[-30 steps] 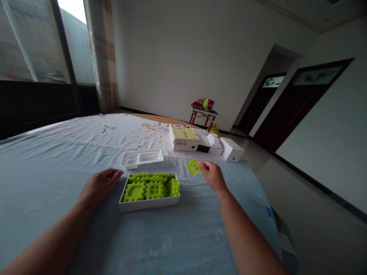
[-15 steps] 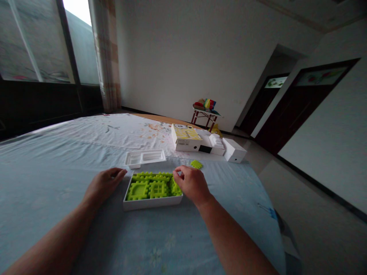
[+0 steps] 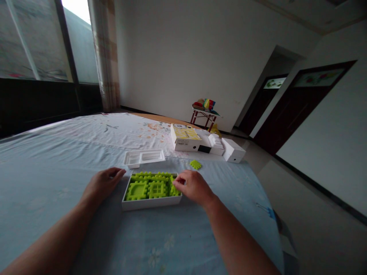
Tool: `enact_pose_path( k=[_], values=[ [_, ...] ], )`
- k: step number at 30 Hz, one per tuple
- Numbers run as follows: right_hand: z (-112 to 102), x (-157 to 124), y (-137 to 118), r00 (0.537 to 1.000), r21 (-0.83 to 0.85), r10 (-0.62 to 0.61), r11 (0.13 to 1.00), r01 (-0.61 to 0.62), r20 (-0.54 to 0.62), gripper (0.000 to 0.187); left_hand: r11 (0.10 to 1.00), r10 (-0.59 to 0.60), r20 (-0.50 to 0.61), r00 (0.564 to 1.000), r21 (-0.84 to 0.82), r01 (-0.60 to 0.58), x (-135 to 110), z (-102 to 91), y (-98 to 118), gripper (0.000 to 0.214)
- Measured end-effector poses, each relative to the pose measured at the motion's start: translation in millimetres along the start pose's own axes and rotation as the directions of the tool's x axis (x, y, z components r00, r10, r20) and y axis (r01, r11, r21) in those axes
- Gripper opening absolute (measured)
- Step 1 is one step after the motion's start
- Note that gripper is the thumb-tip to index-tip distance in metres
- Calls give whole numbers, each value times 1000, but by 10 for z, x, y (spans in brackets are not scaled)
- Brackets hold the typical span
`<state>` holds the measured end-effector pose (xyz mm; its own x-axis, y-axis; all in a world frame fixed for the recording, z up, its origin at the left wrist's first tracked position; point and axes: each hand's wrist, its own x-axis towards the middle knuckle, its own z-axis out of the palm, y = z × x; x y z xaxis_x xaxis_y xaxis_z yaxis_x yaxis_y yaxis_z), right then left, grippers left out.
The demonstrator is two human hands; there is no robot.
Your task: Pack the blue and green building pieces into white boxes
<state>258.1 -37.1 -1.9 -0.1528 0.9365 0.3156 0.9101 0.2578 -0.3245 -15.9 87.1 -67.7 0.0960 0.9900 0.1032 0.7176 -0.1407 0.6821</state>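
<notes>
A white open box [image 3: 151, 204] sits on the table, packed with lime-green interlocking blocks [image 3: 157, 189] with toothed edges. Some lie flat, one with a window-like grid, and others stand on edge at the back and right end. My right hand [image 3: 194, 186] reaches over the box's right rim, its thumb and fingertips pinched at the green blocks there. The fingers partly hide what they touch. Left of the box, my left hand [image 3: 103, 185] rests by the cloth with its fingers curled together and nothing visible in them. One loose green block [image 3: 195, 164] lies beyond my right hand.
Behind the box lies a white plastic tray [image 3: 144, 157]. Farther back stand a yellow-and-white carton [image 3: 186, 137] and a white box [image 3: 233, 150], with white packaging [image 3: 215, 141] between them. A pale blue tablecloth [image 3: 126, 240] covers the round table, whose edge curves away at right.
My right hand has dipped slightly, its fingertips shifting from the box's back right corner to the blocks at the right end. My left hand stays nearly in place.
</notes>
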Motion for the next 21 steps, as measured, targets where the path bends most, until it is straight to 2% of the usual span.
enact_pose_path(
  k=[5,7,11,16,19,21],
  values=[
    [-18,-12,-43,1000,-29,19,999,-19,6,9,1000,10,-7,1000,3,-10,-12,-8,9,46],
    [-41,-18,-19,999,-8,28,1000,-28,31,11,1000,15,-4,1000,1,-15,-12,-14,17,45],
    [-97,-38,18,991,76,16,997,-27,134,20,1000,15,7,1000,1,-15,-19,-35,33,44],
    [-79,13,121,985,255,-7,966,-37,170,20,1000,9,16,1000,-1,-9,-35,-54,55,43],
    [-12,121,400,994,354,83,930,-104,74,25,1000,3,9,1000,6,-3,-38,-52,61,43],
    [46,200,663,963,305,236,934,-188,-131,25,1000,6,8,1000,4,-6,-35,-47,58,43]
  ],
)
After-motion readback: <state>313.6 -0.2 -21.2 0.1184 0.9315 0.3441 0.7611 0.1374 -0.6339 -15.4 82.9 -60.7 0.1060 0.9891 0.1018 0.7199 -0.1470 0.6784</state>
